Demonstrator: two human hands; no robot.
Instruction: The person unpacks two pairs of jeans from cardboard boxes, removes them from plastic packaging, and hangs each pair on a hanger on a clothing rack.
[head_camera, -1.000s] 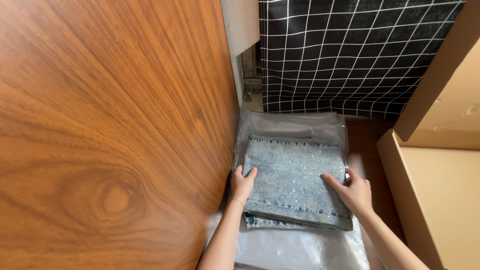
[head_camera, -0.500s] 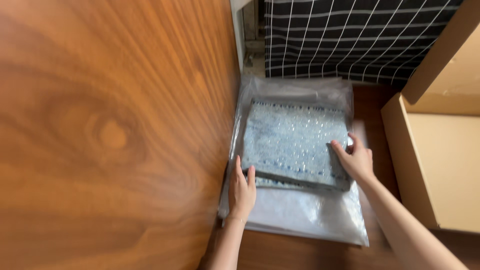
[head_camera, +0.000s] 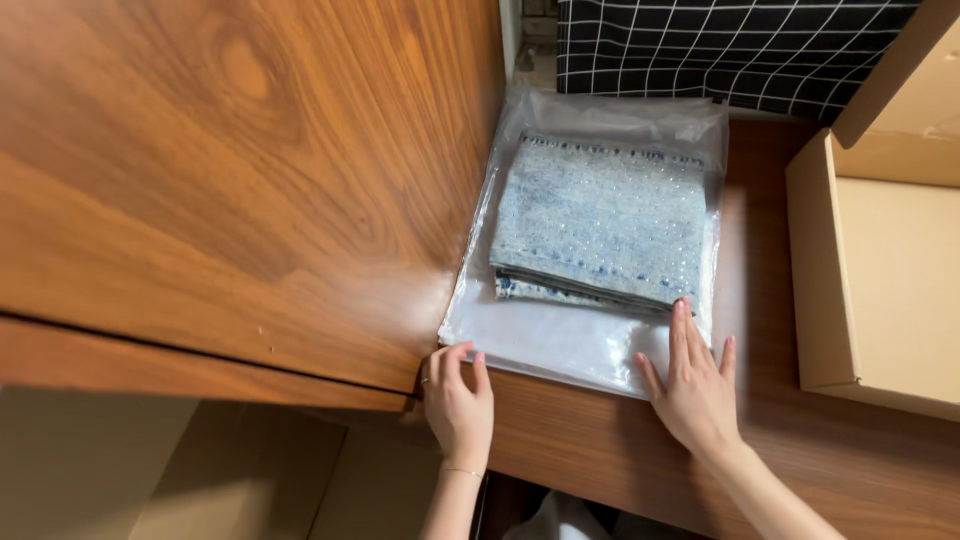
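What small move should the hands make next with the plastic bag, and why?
Probably fold the open flap under. The folded cloth sits deep in the plastic bag, the near part is empty, the left hand touches its corner, and the right hand lies flat on it.

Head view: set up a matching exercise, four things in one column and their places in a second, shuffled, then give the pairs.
Things:
1. folded blue fabric
2. cardboard box
3. left hand
4. right hand

Places:
A. at the right edge of the view
B. flat on the near edge of the clear plastic bag
C. inside the clear plastic bag
D. at the bag's near left corner

Pairs: 1-C, 2-A, 3-D, 4-B
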